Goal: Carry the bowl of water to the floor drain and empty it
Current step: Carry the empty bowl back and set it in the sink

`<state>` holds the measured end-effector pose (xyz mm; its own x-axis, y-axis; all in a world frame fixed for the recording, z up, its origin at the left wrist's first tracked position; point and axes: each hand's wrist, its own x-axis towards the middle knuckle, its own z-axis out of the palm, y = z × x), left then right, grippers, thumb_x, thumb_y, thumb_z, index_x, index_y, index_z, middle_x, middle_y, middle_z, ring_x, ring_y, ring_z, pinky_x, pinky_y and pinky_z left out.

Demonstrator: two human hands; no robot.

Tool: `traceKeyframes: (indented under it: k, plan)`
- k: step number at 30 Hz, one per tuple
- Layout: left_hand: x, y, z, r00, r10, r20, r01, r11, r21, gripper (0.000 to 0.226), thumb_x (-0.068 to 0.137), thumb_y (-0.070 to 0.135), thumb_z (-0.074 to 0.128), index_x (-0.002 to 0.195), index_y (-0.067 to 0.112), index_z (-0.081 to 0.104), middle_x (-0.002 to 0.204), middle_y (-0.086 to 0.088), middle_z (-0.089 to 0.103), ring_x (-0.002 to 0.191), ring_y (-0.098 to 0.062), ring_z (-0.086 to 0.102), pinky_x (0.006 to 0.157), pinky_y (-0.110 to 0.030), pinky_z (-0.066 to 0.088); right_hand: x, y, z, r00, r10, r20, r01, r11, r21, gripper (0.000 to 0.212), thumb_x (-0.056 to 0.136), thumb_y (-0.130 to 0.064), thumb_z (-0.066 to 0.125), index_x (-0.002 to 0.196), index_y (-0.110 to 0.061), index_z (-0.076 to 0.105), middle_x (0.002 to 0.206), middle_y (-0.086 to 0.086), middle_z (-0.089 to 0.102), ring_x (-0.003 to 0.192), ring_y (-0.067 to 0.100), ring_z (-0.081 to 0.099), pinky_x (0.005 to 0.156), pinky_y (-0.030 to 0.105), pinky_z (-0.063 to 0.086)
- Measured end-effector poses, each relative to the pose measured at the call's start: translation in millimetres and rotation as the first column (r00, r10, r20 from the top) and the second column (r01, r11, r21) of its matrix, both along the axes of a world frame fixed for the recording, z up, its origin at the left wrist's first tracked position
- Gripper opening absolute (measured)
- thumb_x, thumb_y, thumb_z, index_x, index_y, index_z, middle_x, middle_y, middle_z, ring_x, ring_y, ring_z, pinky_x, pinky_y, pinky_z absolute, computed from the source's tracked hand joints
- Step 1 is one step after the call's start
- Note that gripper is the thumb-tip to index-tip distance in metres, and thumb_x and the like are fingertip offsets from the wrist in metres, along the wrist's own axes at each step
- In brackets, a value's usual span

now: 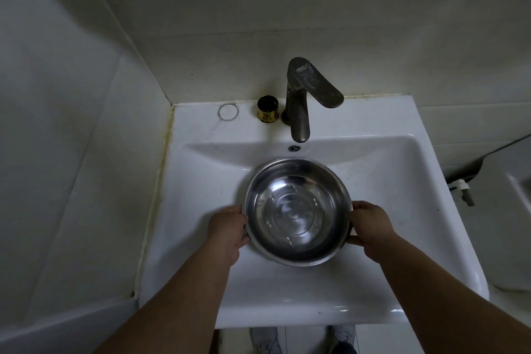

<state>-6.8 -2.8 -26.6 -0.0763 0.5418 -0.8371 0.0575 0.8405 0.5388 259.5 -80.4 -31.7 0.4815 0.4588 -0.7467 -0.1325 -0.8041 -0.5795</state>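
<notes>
Both forearms reach forward over the sink's (416, 210) near edge. The left hand (228, 231) and right hand (370, 227) clasp opposite rims of the steel bowl (297, 211), which holds water, inside the basin below the faucet (301, 98).

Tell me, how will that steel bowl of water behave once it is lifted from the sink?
The bowl looks rigid and thin, so probably light itself. The water, seemingly shallow, may slosh if tilted. Its polished rim could be slippery when wet; the left hand and right hand gripping opposite sides should steady it.
</notes>
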Motion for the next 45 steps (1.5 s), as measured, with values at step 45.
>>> traceKeyframes:
  k: [45]
  plan:
    - [-4.4,0.5,0.2,0.999,0.046,-0.008,-0.046,0.999,0.006,0.034,0.091,-0.007,0.051,0.091,0.014,0.078,0.084,-0.01,0.078,0.074,-0.024,0.072,0.062,-0.032,0.06,-16.1,-1.6,0.4,0.998,-0.057,-0.01,0.057,0.998,0.019,0.036,0.092,0.009,0.056,0.092,-0.022,0.074,0.09,0.014,0.076,0.085,0.034,0.073,0.056,0.037,0.062]
